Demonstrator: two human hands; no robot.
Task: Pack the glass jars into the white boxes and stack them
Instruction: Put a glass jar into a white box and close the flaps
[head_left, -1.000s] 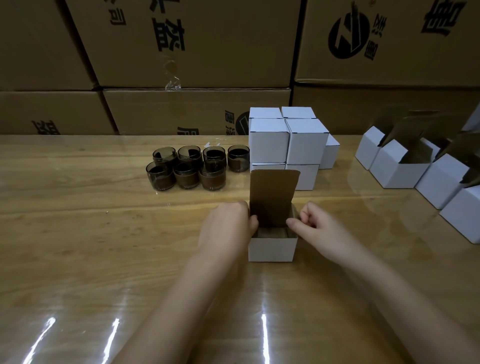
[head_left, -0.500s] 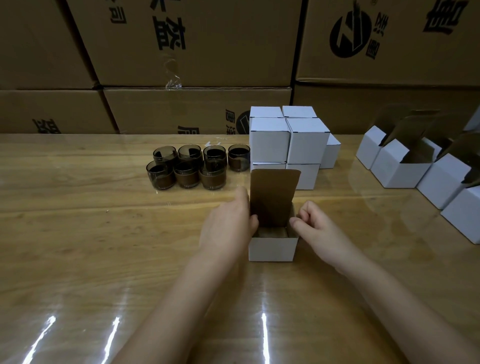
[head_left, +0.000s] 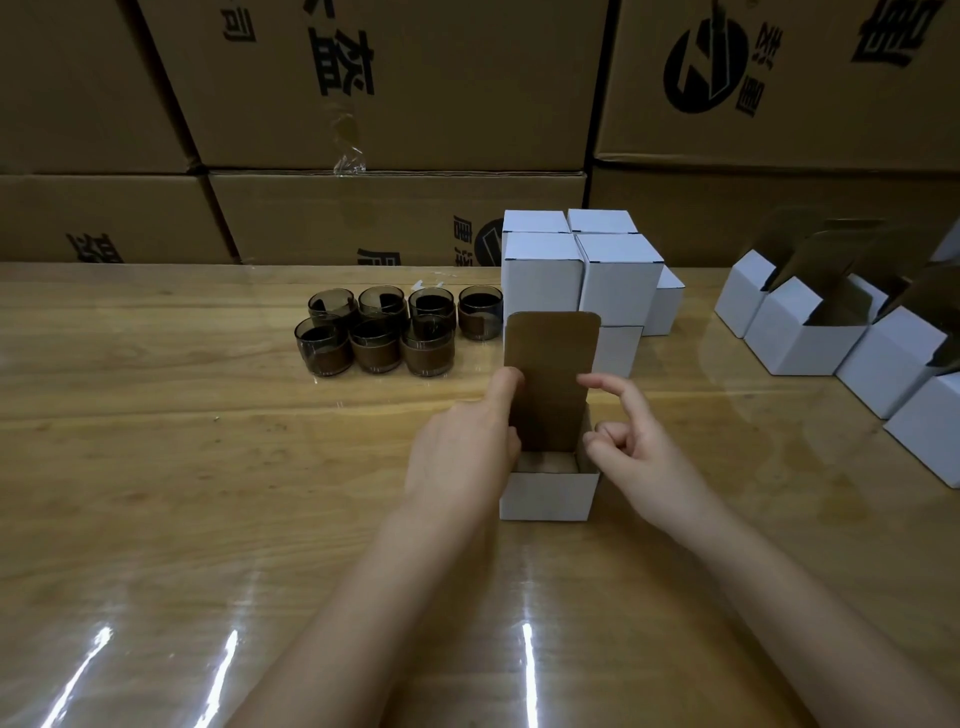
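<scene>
Closing the lid: the open white box (head_left: 545, 493) stands on the table (head_left: 156, 441) just before the stack of closed boxes (head_left: 582, 270), its lid flap (head_left: 550, 364) upright. The left hand (head_left: 462, 457) lies against the box's left wall, a straight forefinger touching the flap's edge; the right hand (head_left: 639, 452) hovers at the right rim, forefinger crooked and the rest curled, with any hold on the rim indiscernible. Seven glass jars (head_left: 374, 343) stand unpacked to the left; the flap is best folded forward evenly from both edges, its tongue guided inside the near wall while the box is steadied.
</scene>
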